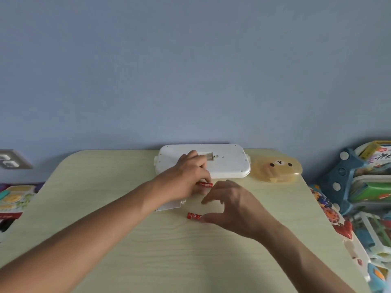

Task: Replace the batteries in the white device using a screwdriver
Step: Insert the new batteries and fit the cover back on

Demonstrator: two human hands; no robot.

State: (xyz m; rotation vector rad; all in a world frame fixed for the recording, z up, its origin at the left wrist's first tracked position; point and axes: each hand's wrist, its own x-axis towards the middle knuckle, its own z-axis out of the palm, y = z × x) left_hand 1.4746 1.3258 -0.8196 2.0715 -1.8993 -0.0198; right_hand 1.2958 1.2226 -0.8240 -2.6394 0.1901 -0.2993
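We see two bare hands at work over a pale wooden desk point(148, 250), set against a blue wall point(190, 60). The left hand point(188, 176) has its fingers point(204, 178) curled shut around a red battery point(204, 184), whose printed end pokes out from the fingertips toward the right. Just beyond those fingers lies the white device point(228, 166), back side up at the far edge of the desk, its battery slot point(209, 155) uncovered — the left knuckles overlap its near left corner. Under the left wrist, a flat white cover point(169, 206) rests on the desk.

The right hand point(234, 208) hovers with fingers spread and loosely bent, holding nothing. Its thumb tip point(204, 218) touches or nearly touches the end of a second red battery point(194, 216), which lies flat on the desk just left of the thumb; we cannot tell whether there is contact.

To the right of the device, past the right hand's fingertips, sits an amber box with a bear face point(277, 169). Toys and boxes point(364, 187) crowd the space off the desk's right edge — a wall socket point(12, 159) shows at far left.
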